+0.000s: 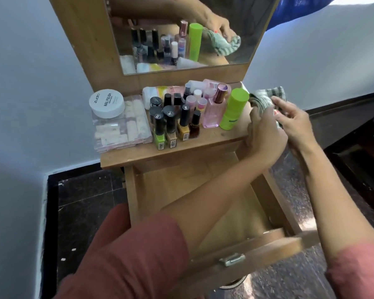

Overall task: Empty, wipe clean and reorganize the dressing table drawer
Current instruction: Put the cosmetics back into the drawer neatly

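Grasps the striped cloth [266, 97] at the table's [138, 155] right edge, left hand [266, 134] and right hand [294, 124] both with grip closed on it, likely bunching it for wiping. Keeps bottles [173, 124] parked on top, so drawer [257, 251] gapes bare, near.

The open drawer [131, 197] in the lower middle of the frame is crossed diagonally by the left forearm [203, 186]. Free entry is left at its upper-left corner and at its lower right, beside the drawer front. The table top [138, 155] above is filled from left to right by a clear box [121, 126] with a white jar [106, 102] on it, a tight cluster of nail polish bottles [173, 126], a pink bottle [212, 115] and a green bottle [233, 108]. Only a narrow strip is left along its front edge. The right end is taken up by the left hand [266, 134], the right hand [294, 119] and the cloth [266, 97] gripped between them. Passage behind the bottles is closed off by the mirror [235, 50].
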